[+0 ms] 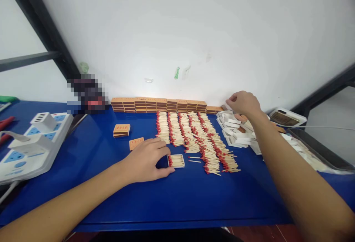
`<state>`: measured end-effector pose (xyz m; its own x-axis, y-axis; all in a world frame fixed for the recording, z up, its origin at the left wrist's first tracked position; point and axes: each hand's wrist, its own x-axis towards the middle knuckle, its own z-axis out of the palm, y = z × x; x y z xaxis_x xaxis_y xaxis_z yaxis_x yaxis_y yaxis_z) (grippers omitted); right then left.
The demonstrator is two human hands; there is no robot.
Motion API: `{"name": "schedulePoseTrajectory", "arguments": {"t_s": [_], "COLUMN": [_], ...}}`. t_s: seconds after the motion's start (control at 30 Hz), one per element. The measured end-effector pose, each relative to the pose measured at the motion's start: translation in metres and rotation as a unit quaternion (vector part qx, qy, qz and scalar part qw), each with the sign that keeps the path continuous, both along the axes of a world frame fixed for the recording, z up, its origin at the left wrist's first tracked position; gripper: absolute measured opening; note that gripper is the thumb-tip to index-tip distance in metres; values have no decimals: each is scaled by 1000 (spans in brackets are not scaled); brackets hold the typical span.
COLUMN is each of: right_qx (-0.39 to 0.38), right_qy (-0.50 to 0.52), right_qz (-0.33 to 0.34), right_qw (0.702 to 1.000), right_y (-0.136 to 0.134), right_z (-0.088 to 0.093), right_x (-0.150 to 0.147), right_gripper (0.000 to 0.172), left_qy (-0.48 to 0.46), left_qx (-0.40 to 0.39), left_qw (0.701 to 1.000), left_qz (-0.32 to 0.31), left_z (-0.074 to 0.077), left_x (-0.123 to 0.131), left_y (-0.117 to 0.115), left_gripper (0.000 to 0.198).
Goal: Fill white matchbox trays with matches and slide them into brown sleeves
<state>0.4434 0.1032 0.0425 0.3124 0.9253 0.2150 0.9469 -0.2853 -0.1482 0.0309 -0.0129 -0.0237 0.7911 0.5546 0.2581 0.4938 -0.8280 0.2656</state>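
My left hand [148, 159] rests on the blue table with thumb and fingers around the left end of a white matchbox tray [176, 161] that holds red-tipped matches. Beside that tray lie a couple of loose matches [194, 161]. My right hand [243, 101] is above the heap of white trays [235, 131], its fingers pinched on a white matchbox tray [226, 106] that is partly hidden. An orange matchbox sleeve [136, 143] lies just past my left hand. Long rows of matches [190, 133] spread between my two hands.
Stacked orange matchboxes [158, 104] line the wall. A small stack of matchboxes [121, 129] sits at left, near a white power strip [46, 142] with plugs. On the right are a white phone-like object [287, 117], a cable and a dark tray [321, 149].
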Motion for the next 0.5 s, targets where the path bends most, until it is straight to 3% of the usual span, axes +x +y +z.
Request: {"name": "schedulePoseTrajectory", "arguments": {"t_s": [0.13, 0.27, 0.4, 0.5], "right_qx": [-62, -78, -36, 22], "right_qy": [-3, -26, -60, -83], "right_qz": [-48, -58, -55, -12], "right_qw": [997, 995, 996, 996], "right_y": [14, 16, 2, -26], "right_z": [-10, -17, 2, 20], "right_x": [11, 11, 4, -13], "right_gripper": [35, 38, 24, 26], "left_qy": [-6, -13, -9, -18], "left_qx": [2, 2, -1, -8], "left_qw": [1000, 1000, 1000, 1000], "left_qz": [-2, 1, 0, -2], "left_z": [0, -1, -3, -3], "left_x": [-1, -1, -2, -2], "left_y": [0, -1, 1, 2], "left_gripper": [31, 31, 35, 50]}}
